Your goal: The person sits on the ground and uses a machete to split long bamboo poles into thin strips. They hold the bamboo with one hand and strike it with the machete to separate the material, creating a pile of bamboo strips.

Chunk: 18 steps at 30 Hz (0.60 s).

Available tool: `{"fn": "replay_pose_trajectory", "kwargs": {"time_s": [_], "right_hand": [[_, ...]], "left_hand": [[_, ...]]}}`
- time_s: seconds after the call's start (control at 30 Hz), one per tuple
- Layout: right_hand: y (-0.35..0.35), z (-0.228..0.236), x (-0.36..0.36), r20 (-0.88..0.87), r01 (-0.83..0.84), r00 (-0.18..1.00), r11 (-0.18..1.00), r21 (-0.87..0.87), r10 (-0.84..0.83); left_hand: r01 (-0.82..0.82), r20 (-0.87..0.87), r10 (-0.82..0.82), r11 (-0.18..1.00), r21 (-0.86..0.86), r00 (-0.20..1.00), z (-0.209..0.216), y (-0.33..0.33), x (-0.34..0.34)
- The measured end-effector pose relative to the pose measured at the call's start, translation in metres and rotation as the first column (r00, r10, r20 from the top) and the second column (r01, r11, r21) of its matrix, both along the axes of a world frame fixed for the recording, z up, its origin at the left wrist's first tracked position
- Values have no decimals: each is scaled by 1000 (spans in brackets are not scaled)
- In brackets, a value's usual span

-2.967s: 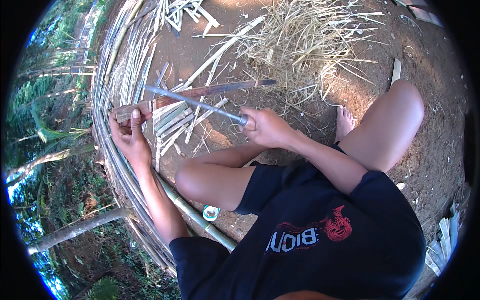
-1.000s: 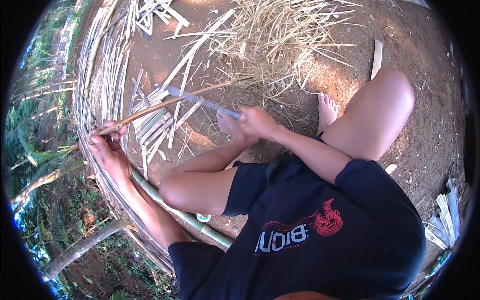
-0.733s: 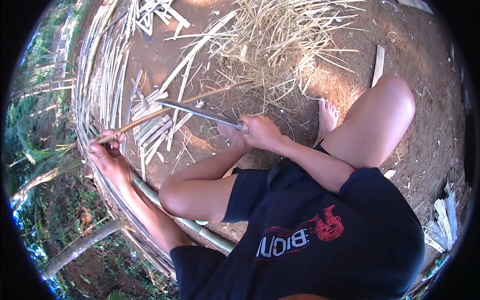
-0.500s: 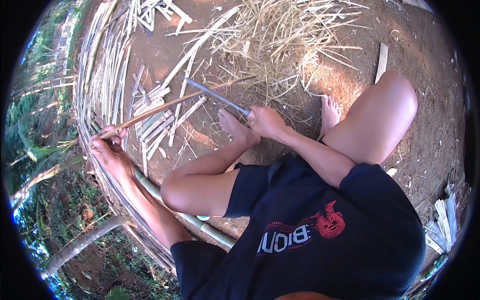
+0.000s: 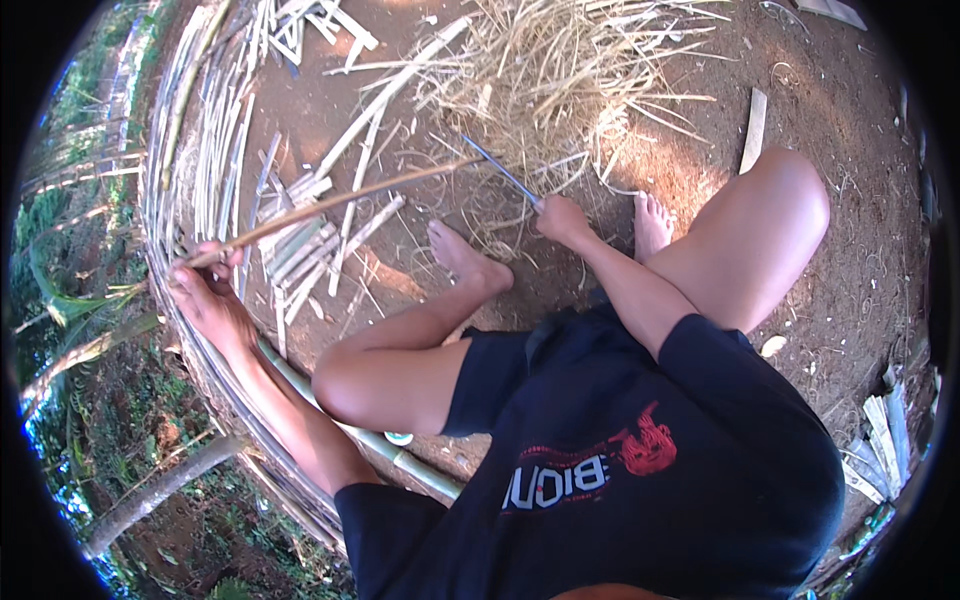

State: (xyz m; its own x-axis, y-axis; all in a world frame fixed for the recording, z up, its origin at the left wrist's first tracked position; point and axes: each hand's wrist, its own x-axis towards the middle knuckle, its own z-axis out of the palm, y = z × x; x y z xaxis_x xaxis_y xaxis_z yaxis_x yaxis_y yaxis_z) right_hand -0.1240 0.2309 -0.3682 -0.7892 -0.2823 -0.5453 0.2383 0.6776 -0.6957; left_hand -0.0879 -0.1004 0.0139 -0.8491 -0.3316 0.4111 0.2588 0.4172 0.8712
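Note:
A long brown bamboo strip slants up to the right, its near end in my left hand. The fingers of that hand are wrapped round the end. My right hand is a fist round the handle of a long, narrow-bladed knife. The blade points up and left and crosses the strip close to its far tip; whether the edge touches it I cannot tell. The handle is mostly hidden in my fist.
Curly pale shavings lie heaped on the bare earth beyond the knife. Short split bamboo pieces are stacked below the strip. Longer strips line the left side, and a green bamboo pole lies beside my left leg.
My right hand has moved right and slightly away with the knife, so the blade now crosses nearer the strip's far tip. My left hand keeps hold of the near end.

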Motion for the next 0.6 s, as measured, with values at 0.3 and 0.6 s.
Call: {"fn": "replay_pose_trajectory", "kwargs": {"time_s": [0.3,0.6], "right_hand": [[22,-27,3,17,-21,1000,994,108,19],[-43,93,45,-352,-193,935,894,-405,42]], "left_hand": [[-63,-52,63,998,13,997,-8,-13,-2],[-308,-83,305,951,-31,949,-16,15,11]]}}
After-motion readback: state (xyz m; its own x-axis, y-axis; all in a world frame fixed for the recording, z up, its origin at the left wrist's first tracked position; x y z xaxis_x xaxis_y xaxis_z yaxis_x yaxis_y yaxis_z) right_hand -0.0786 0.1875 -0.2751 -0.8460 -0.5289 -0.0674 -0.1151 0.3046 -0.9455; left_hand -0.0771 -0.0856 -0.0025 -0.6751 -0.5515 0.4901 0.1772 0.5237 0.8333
